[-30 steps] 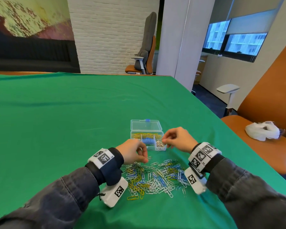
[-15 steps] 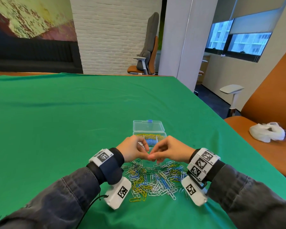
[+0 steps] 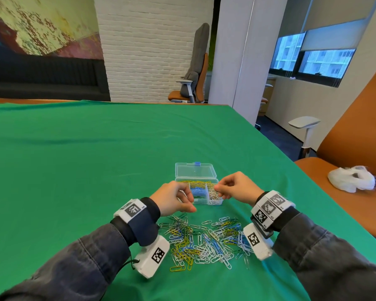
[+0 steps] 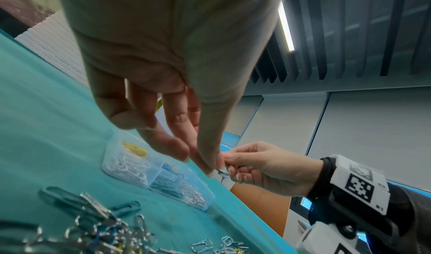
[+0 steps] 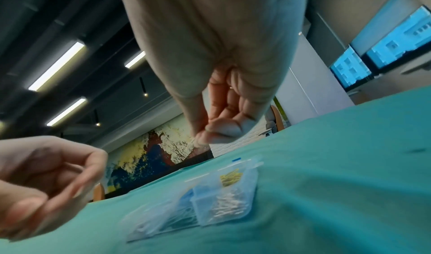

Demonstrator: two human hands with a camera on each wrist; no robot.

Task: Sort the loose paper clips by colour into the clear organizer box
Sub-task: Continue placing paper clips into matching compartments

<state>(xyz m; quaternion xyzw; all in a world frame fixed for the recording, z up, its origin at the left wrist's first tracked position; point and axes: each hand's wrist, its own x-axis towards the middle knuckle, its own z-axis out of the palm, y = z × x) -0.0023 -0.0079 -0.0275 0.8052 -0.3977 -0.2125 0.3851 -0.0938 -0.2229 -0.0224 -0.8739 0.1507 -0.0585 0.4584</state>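
Hands separate since the half-second-earlier frame | right hand (image 3: 237,187) over organizer box (image 3: 199,192), grip pinching a silver clip (image 4: 224,174) | left hand (image 3: 174,202) loosely curled, empty | loose clips (image 3: 204,242) on desk (image 3: 74,170) | light, springy, tangle-prone; pinch one loop end.

Even daylight from the windows (image 3: 313,59) and ceiling strip lights (image 5: 58,66) lit the room brightly, with soft shadows. Wide-angle lenses bent the edges. Both wrist views were blurred, tinting the green tablecloth (image 3: 74,159) teal.
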